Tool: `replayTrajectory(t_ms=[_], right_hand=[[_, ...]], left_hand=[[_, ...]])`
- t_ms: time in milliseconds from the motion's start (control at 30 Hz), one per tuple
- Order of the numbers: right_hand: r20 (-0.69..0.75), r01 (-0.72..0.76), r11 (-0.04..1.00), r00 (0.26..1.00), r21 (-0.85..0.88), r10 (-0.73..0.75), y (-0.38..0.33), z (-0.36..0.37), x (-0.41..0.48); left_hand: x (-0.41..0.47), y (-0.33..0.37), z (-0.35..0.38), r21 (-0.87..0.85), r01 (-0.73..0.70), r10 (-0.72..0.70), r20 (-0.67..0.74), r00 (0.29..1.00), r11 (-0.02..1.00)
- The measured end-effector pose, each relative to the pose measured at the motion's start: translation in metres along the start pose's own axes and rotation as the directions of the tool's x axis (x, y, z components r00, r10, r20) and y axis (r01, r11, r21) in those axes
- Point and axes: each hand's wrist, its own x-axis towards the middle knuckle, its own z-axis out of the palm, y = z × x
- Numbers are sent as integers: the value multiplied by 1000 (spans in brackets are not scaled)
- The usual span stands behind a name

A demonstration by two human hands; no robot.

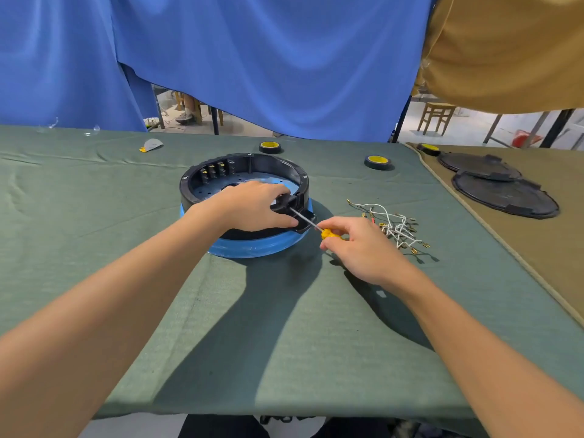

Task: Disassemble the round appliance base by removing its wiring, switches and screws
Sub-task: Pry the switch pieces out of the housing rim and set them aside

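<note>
we are steadying the round appliance base (191,192), which is sitting mid-table on the green cloth (284,327). our left hand (252,205) is curling over its near rim and a black bracket (303,227) there, and our right hand (357,245) is pinching the yellow handle of the screwdriver (328,233). its thin steel shaft is angling into that bracket. we are judging that the tip could be slipping toward our left thumb, or the glossy blue lower ring sliding on the woven cloth. the wires (395,229), white with brass terminals, are lying tangled just beside the base.
</note>
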Motion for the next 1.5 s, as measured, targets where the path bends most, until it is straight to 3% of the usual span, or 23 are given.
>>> replayTrajectory(t_ms=[200, 500, 633, 833, 1200, 1500], right_hand=[[-48, 10, 996, 999, -93, -15, -2, 0, 6], [-114, 120, 942, 980, -314, -163, 6, 50, 1], [-120, 78, 909, 983, -410, -138, 8, 53, 5], [-92, -35, 948, 996, -317, 6, 6, 51, 12], [-96, 46, 970, 993, -237, -71, 2, 49, 5], [-135, 75, 977, 985, -201, -103, -2, 42, -3]], left_hand=[[0, 1, 0, 18, -2, 2, 13, 1000, 1000], [1, 4, -1, 17, -7, 6, 63, 998, 1000], [1, 5, -3, 2, -7, 7, 89, 996, 1000], [0, 8, -5, -1, 7, -7, 93, 996, 1000], [-2, 7, -5, -57, 6, -1, 82, 997, 998], [-2, 5, -2, 37, 85, -86, 31, 996, 996]])
